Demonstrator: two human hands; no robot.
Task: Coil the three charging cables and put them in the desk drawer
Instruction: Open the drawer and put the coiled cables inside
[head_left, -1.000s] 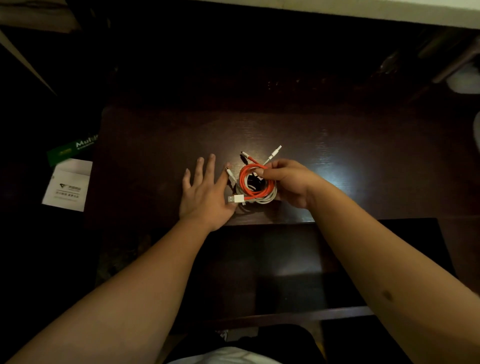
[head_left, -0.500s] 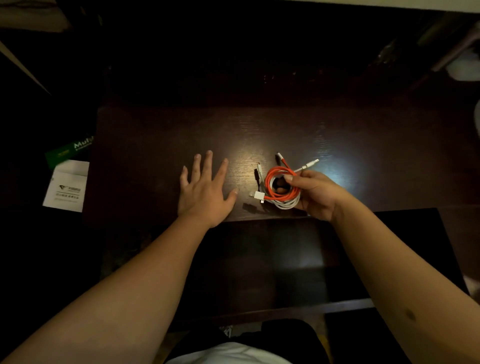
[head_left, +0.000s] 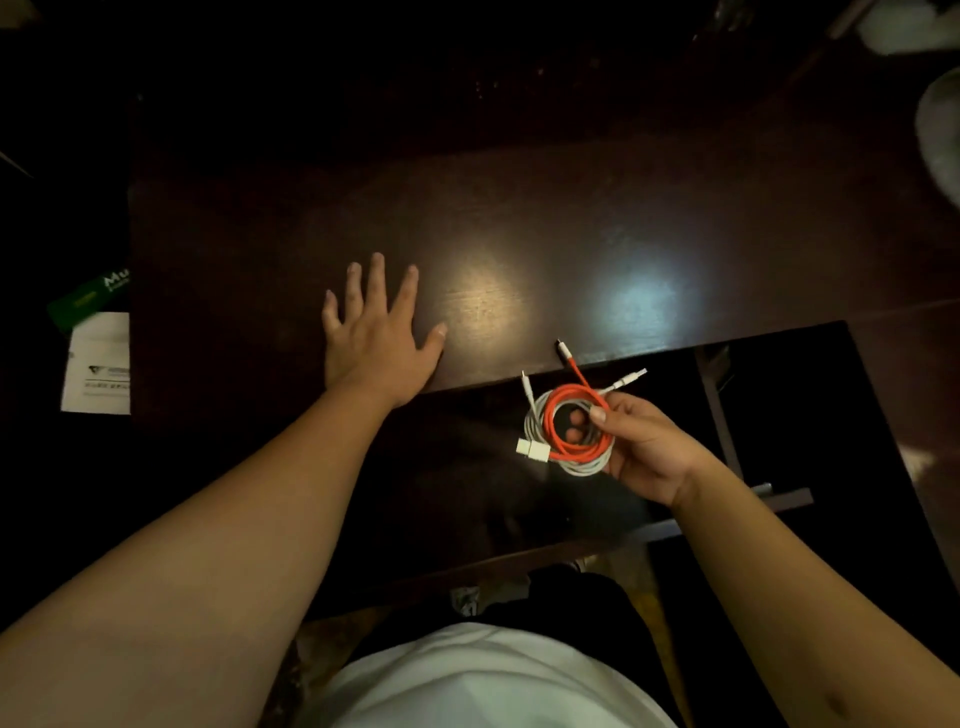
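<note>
Cables (head_left: 571, 431) in right hand (head_left: 641, 447), over open drawer (head_left: 467, 493).
Right grip clamped on stacked coils, orange on white, just past counter (head_left: 519, 234) front edge. Left hand (head_left: 376, 338) flat on counter, fingers spread, grip apart, holding nothing.

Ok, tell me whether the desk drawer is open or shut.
Open: the drawer is pulled out below the desk edge, and the right hand holds the coiled cables over it.
</note>
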